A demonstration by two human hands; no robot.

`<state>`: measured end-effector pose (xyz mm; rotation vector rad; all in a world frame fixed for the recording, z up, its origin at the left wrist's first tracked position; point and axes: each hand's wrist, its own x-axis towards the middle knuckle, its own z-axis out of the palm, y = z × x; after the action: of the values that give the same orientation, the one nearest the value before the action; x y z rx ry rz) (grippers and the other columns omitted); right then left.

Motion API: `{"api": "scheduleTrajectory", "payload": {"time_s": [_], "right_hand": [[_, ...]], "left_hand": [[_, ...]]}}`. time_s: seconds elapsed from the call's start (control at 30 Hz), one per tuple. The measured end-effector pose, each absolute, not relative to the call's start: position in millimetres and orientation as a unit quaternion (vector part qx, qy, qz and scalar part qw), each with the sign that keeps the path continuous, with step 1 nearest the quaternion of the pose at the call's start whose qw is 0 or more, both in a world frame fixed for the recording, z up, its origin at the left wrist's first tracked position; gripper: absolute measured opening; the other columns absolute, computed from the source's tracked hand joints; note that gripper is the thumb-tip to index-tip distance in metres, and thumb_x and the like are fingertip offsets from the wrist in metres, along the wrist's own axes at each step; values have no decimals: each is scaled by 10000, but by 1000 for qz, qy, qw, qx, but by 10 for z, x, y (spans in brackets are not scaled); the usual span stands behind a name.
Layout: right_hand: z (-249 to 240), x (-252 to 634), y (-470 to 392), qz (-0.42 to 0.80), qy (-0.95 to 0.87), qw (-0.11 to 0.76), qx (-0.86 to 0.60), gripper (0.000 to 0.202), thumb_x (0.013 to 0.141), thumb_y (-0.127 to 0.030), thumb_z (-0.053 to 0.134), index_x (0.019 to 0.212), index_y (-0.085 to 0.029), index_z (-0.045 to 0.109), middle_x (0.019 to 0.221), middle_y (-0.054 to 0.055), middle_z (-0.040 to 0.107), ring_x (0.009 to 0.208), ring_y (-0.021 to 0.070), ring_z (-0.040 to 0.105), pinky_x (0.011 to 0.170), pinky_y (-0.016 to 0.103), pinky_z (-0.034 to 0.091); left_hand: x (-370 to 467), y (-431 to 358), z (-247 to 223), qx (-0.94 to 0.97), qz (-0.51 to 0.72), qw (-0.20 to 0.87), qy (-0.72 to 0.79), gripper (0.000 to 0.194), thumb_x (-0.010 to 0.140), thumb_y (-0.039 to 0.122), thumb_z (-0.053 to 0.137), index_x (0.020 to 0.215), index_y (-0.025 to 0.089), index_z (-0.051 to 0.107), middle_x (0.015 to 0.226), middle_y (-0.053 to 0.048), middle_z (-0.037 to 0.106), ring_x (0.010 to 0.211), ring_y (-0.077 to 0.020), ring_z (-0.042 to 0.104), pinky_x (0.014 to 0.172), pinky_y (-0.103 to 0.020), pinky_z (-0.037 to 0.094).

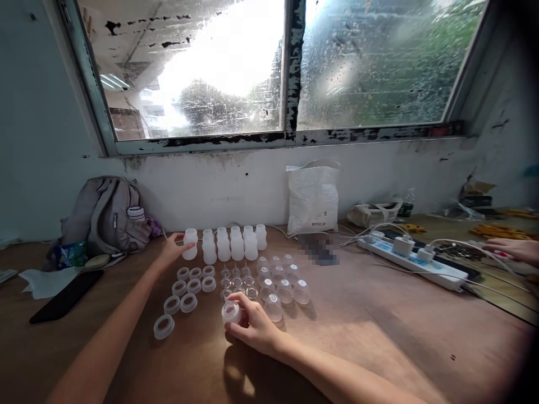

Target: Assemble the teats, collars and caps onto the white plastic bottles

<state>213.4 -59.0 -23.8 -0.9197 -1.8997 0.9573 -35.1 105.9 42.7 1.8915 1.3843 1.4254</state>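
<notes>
My left hand (173,247) reaches to the back left, its fingers around a frosted white bottle (191,245) that stands upright at the left end of the bottle group (223,245). In front, my right hand (249,322) holds a clear ring-shaped piece (231,312) between thumb and fingers, just above the table. Several white rings (188,303) lie at the left. Small clear nipples (236,281) sit in rows in the middle. Clear domed caps (284,292) stand just right of them, close to my right hand.
On the brown table (357,348) are a black phone (67,296) and a grey backpack (103,216) at left. A white bag (313,197) leans on the wall. A power strip (412,262) with cables lies right; another person's hand (511,249) is beyond it.
</notes>
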Motion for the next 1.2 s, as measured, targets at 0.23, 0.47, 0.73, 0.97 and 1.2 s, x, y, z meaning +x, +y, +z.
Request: {"api": "scheduleTrajectory", "payload": {"time_s": [0.23,0.47,0.73,0.97,1.2], "right_hand": [[-42,2237,-616,382,-709,502,-314,333,723,-208,574,990,-216,375,855,7,558,638,94,524,552,210,435],[246,2542,-382,437,-634,544,-332,354,723,-363,613,1007,-182,504,743,8,551,586,96,513,485,205,421],[209,2570,-341,520,-638,475,-311,460,647,-316,688,1053,-172,531,814,26,570,640,102,529,566,235,459],[205,2648,-289,508,-693,404,-314,462,635,-262,700,1069,-200,553,860,29,587,780,141,540,688,276,460],[346,2736,-281,557,-716,322,-272,508,585,-214,725,1063,-177,557,904,35,591,800,148,558,743,305,461]], "left_hand": [[252,131,543,618,532,459,354,411,740,494,499,978,159,481,776,-43,612,600,-158,597,429,-203,415],[702,-306,16,550,438,665,251,330,794,451,460,959,175,534,728,-32,552,538,-110,544,454,-206,418],[648,-248,-79,559,375,691,264,400,789,444,471,1025,125,527,672,-51,556,520,-128,542,425,-203,385],[606,-244,-50,586,327,681,294,364,792,436,474,859,93,577,581,-51,564,450,-116,528,390,-183,346],[575,-222,-205,540,282,729,314,464,805,494,379,841,79,584,689,-102,615,435,-149,562,358,-211,372]]}}
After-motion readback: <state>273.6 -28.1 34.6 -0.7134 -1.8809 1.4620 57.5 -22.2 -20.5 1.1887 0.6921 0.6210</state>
